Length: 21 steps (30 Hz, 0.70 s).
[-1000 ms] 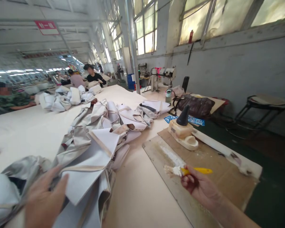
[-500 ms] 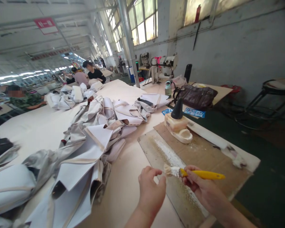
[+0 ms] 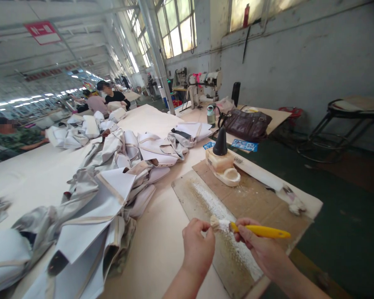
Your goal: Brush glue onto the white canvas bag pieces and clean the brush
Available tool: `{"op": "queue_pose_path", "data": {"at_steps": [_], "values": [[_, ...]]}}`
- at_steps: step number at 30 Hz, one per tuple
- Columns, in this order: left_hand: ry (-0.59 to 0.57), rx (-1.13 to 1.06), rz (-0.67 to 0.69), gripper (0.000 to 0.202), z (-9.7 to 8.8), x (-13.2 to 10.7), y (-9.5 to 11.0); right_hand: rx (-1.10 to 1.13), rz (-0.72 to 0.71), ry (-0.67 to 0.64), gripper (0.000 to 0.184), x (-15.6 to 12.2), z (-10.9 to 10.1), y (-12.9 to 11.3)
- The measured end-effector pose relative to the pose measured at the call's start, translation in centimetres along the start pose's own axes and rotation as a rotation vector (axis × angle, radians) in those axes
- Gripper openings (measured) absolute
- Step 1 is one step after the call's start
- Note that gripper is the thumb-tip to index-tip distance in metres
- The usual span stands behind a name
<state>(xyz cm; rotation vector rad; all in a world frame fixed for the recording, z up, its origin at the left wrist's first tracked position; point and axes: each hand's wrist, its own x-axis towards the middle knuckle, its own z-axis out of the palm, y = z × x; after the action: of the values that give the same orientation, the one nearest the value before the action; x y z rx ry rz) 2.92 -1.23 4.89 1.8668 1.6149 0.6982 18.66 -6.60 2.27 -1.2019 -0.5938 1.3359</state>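
Our left fingers (image 3: 205, 227) pinch the bristle tip of the brush (image 3: 237, 227), while our right hand (image 3: 262, 249) grips its yellow handle (image 3: 264, 231) near the ferrule, fingers clamped around it. So both hands are on one tool: right steadies, left hand (image 3: 197, 248) works the bristles, probably picking off clotted white paste. The brush sits just above the brown board (image 3: 255, 199), right over the white paste streak (image 3: 218, 207), likely so drips land on the board and not on the fabric. The glue pot (image 3: 222, 166) with its black cone top stands at the board's far end, near but apart from our hands. The fabric pieces (image 3: 106, 187), grey and white with tan edging, are heaped to the left on the pale surface (image 3: 162, 245), well off the paste. A brown handbag (image 3: 244, 124) and a sewing machine (image 3: 202, 81) sit further back. Other people work at the surface's far end.
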Motion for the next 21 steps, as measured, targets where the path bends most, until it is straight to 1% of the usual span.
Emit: {"op": "queue_pose_path", "data": {"at_steps": [2,6,9,11,13,16,17,19,21], "values": [[0.024,0.07,0.044,0.012,0.2,-0.1,0.2,-0.05,-0.021,0.036,0.03,-0.3,-0.1,-0.1],[0.063,0.198,0.21,0.013,0.3,-0.8,1.1,-0.201,-0.083,0.102,0.031,-1.4,-0.2,-0.2],[0.08,0.221,0.306,0.014,0.5,-1.1,1.5,-0.225,-0.088,0.127,0.032,-2.2,0.0,-0.4],[0.068,0.23,0.337,0.014,0.7,-1.0,1.2,-0.228,-0.087,0.157,0.032,-2.5,0.0,-0.6],[0.058,0.231,0.27,0.014,0.5,-0.4,0.1,-0.218,-0.085,0.194,0.033,-2.6,-0.3,-0.9],[0.091,0.208,0.078,0.016,-0.6,1.1,-2.3,-0.144,-0.094,0.289,0.034,-2.5,-1.5,-1.7],[0.087,0.179,0.034,0.017,-1.0,1.6,-3.2,-0.117,-0.1,0.314,0.034,-2.3,-2.1,-2.0],[0.007,0.054,-0.023,0.019,-1.4,2.5,-4.5,-0.057,-0.114,0.328,0.033,-1.8,-3.2,-2.5],[-0.086,-0.113,-0.073,0.02,-0.8,2.9,-5.1,-0.005,-0.14,0.31,0.033,-1.2,-4.7,-2.8]]}}
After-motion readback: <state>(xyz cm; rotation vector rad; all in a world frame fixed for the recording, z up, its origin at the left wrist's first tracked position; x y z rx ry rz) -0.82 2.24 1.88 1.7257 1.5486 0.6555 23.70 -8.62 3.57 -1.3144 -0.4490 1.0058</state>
